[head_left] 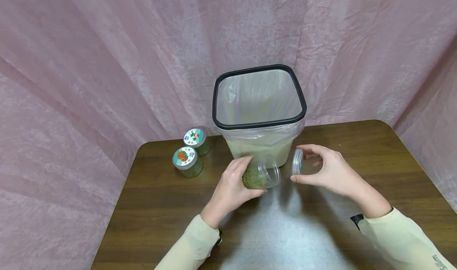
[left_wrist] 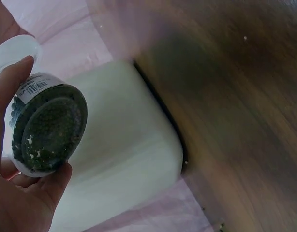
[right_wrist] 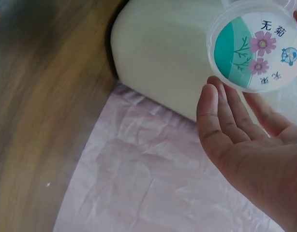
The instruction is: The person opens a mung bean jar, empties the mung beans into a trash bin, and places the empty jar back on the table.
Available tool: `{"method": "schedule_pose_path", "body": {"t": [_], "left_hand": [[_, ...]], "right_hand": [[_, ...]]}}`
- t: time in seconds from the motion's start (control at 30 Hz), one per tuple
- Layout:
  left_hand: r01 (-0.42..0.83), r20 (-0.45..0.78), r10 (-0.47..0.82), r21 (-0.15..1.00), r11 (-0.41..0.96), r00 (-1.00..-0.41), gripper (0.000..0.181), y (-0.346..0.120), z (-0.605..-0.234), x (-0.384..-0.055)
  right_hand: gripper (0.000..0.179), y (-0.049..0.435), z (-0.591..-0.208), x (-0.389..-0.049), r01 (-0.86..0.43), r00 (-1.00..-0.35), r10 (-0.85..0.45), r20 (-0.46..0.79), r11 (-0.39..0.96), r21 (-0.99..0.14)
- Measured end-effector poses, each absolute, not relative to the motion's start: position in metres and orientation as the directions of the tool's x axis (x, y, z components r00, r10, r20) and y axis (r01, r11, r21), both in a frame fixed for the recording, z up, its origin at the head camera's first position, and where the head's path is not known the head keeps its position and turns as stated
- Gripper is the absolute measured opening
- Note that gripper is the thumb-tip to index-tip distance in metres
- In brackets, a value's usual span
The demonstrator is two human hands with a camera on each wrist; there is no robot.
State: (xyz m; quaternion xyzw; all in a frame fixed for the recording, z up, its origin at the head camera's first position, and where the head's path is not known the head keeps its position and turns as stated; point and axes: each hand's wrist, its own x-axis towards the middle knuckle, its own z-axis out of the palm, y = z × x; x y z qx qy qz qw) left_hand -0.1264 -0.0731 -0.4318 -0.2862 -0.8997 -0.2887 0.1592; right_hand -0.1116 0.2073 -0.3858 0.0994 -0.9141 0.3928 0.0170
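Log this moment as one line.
Left hand: holds opened jar, tilted sideways | Right hand: holds lid, apart from jar | Bin: lined, behind held jar | Two lidded jars: standing left of bin

Curtain (head_left: 143,52): pink and wrinkly, hanging in front of me
Table (head_left: 143,218): brown wood, round corners at the back
Light (head_left: 292,232): white shine on my table

Wooden table (head_left: 160,206): 2 lidded jars (head_left: 191,169), lined bin (head_left: 262,145).
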Motion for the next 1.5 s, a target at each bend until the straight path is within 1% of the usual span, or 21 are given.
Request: {"method": "schedule_pose_path", "body": {"t": [0.13, 0.37, 0.53, 0.8, 1.27, 1.5], "left_hand": [[0.588, 0.45, 0.401, 0.437, 0.68, -0.798, 0.091, -0.079, -0.431, -0.127], [0.575, 0.454, 0.378, 0.46, 0.676, -0.807, 0.09, -0.086, -0.433, -0.128], [0.569, 0.445, 0.376, 0.47, 0.675, -0.813, 0.091, -0.089, -0.435, -0.128], [0.571, 0.448, 0.376, 0.471, 0.672, -0.811, 0.091, -0.091, -0.437, -0.128], [0.563, 0.435, 0.375, 0.474, 0.678, -0.818, 0.091, -0.092, -0.435, -0.129], [0.56, 0.435, 0.371, 0.485, 0.672, -0.821, 0.091, -0.094, -0.435, -0.13]], "right_hand": [[0.078, 0.214, -0.386, -0.113, -0.135, -0.99, -0.115, 0.076, 0.689, -0.713], [0.085, 0.226, -0.397, -0.122, -0.112, -0.993, -0.052, 0.105, 0.687, -0.718], [0.088, 0.234, -0.407, -0.128, -0.07, -0.996, -0.003, 0.093, 0.691, -0.72], [0.094, 0.243, -0.429, -0.136, 0.011, -0.994, 0.077, 0.072, 0.751, -0.66], [0.098, 0.252, -0.457, -0.141, 0.073, -0.993, 0.116, 0.027, 0.77, -0.634], [0.096, 0.258, -0.461, -0.141, 0.082, -0.988, 0.146, 0.053, 0.783, -0.616]]}}
